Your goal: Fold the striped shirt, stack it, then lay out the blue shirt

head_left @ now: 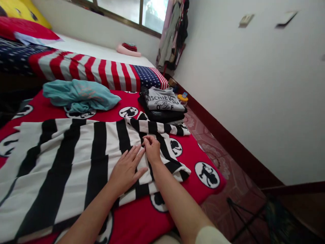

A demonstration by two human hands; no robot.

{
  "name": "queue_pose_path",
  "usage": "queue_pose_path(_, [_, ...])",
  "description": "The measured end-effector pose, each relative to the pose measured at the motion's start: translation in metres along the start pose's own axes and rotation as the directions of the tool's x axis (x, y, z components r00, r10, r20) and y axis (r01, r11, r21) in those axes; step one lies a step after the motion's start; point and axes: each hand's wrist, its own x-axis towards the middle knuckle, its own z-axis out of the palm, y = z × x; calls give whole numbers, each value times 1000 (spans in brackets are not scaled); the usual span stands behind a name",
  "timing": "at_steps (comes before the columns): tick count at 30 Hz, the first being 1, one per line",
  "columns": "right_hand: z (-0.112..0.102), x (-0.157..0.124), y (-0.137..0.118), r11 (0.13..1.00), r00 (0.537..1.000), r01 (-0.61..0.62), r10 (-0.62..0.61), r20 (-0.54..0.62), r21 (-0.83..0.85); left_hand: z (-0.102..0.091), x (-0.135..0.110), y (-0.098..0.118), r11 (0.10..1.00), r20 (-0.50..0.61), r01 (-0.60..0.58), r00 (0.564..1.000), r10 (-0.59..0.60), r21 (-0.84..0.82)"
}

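A black-and-white striped shirt [99, 142] lies spread over a red cloth with round figure prints. My left hand [128, 166] rests flat on the shirt with its fingers stretched out. Just to its right, my right hand [151, 149] has its fingers curled in a pinch on the shirt's fabric near the collar end. One striped sleeve reaches right beyond my hands at the back, and another lies bunched at the front right.
Behind the shirt sit a crumpled teal garment [81, 95] and a stack of folded clothes [164, 103] topped by a grey printed shirt. A bed with a flag-patterned cover [93, 69] stands beyond. A white wall [243, 88] rises at right, above the tiled floor [215, 156].
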Motion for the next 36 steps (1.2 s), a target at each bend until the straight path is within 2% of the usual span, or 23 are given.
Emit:
queue_pose_path(3, [-9,-8,-12,998,1000,-20,21,-19,65,-2,0,4,999,8,9,1000,-9,47])
queue_pose_path(6, [-30,-30,-36,993,996,94,-94,0,66,-2,0,6,999,20,14,1000,-15,52])
queue_pose_path(8, [-49,-49,-46,968,968,245,-241,66,-49,-2,0,7,999,24,16,1000,-17,39])
queue_pose_path(10, [-71,-65,-43,890,923,370,-320,214,-268,-3,-1,6,1000,34,19,999,-20,18])
queue_pose_path(12, [-92,-77,-26,751,892,425,-252,375,-506,-4,-1,6,1000,49,17,999,-17,-5])
queue_pose_path(13, [-101,-81,-14,677,892,422,-189,411,-603,-5,-2,5,1000,56,16,998,-15,-16])
queue_pose_path(16, [-120,-87,17,528,917,358,-43,397,-770,-6,-5,5,999,65,29,997,-27,-27])
queue_pose_path(19, [-124,-91,28,494,931,331,-31,365,-804,-8,-12,5,998,57,65,996,-64,-14])
queue_pose_path(23, [-125,-89,22,562,941,307,-56,335,-768,-11,-25,6,995,47,102,994,-101,-3])
queue_pose_path(25, [-133,-75,19,643,935,298,-47,353,-705,-12,-28,7,994,48,112,993,-111,-3])
queue_pose_path(28, [-152,-29,19,752,953,200,-2,302,-628,-13,-29,9,992,42,127,991,-126,-13])
queue_pose_path(30, [-164,11,23,763,988,114,-19,154,-636,-13,-29,10,990,33,136,990,-136,-27])
queue_pose_path(32, [-171,48,28,750,997,71,-61,38,-657,-15,-28,10,989,28,141,990,-140,-46])
queue_pose_path(36, [-171,93,41,735,993,46,-108,-50,-676,-18,-28,11,986,25,146,989,-144,-77])
